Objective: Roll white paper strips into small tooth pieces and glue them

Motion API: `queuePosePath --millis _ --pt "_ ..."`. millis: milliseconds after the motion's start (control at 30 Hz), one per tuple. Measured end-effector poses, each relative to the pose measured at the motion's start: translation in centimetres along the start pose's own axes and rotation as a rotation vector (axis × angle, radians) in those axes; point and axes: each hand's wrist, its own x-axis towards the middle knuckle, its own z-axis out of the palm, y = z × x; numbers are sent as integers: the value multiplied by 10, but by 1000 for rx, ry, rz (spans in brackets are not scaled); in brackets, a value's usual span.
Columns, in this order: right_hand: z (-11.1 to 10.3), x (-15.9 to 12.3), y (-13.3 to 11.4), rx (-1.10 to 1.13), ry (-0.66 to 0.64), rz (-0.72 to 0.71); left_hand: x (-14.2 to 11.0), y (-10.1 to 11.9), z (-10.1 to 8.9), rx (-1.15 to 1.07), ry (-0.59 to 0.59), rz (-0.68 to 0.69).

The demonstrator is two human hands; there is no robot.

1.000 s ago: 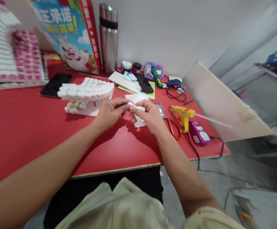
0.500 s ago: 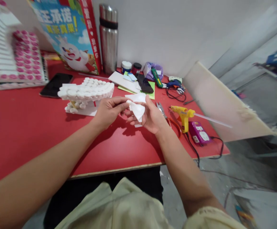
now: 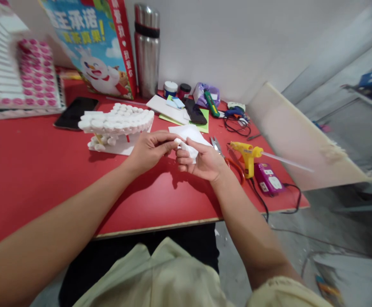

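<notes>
A small white piece of tissue or soft paper point(image 3: 190, 151) is held between my two hands above the red table. My left hand point(image 3: 150, 150) pinches its rounded, bunched end between thumb and fingertips. From the other side, my right hand point(image 3: 207, 163) curls its fingers and thumb round the looser part. Just behind the hands, a flat white sheet point(image 3: 189, 132) lies on the table. Left of them stands a white model point(image 3: 117, 121) covered with rows of small white rounded pieces, on a white base.
To the right lie orange-handled pliers point(image 3: 233, 166), a yellow glue gun point(image 3: 246, 155) and a purple power socket point(image 3: 269, 178) with cables. Behind are a steel flask point(image 3: 146, 55), a printed box point(image 3: 93, 51), small jars point(image 3: 170, 88) and a green cutter point(image 3: 211, 103). A phone point(image 3: 76, 112) lies left.
The white piece was spread out over my open right hand; now it is bunched, and the right fingers have curled round it. My left hand has shifted slightly right.
</notes>
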Motion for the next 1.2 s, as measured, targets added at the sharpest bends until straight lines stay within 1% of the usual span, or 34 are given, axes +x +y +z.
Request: queuePosePath --millis 100,300,367,433,533,633,733,800,867,900,1000,1067,1133,1200 --pt "2 1 2 -63 53 -53 0 -1 1 -19 20 -21" --pt "3 -1 5 -260 153 -215 0 1 2 -55 46 -96" --pt "3 -1 7 -315 205 -257 0 2 2 -57 48 -114" --pt "2 1 8 -399 285 -324 0 4 3 -64 57 -126" --pt "-3 2 12 -584 404 -463 0 5 5 -92 82 -150" --pt "-4 3 15 -827 521 -584 0 6 6 -124 102 -178" --pt "-1 1 16 -1057 626 -661 0 5 7 -155 110 -198" --pt "2 0 17 -1147 649 -676 0 3 7 -171 120 -212" --pt "4 -1 17 -1156 642 -663 0 2 8 -181 127 -226" --pt "4 -1 17 -1124 633 -648 0 2 8 -185 129 -228" --pt "5 2 18 -944 604 -612 1 2 9 -194 124 -211" --pt "6 4 19 -861 609 -626 1 3 10 -181 127 -192" --pt "7 6 22 -874 640 -659 1 3 12 -152 140 -175" --pt "10 7 25 -965 689 -695 -1 1 14 -121 161 -151"
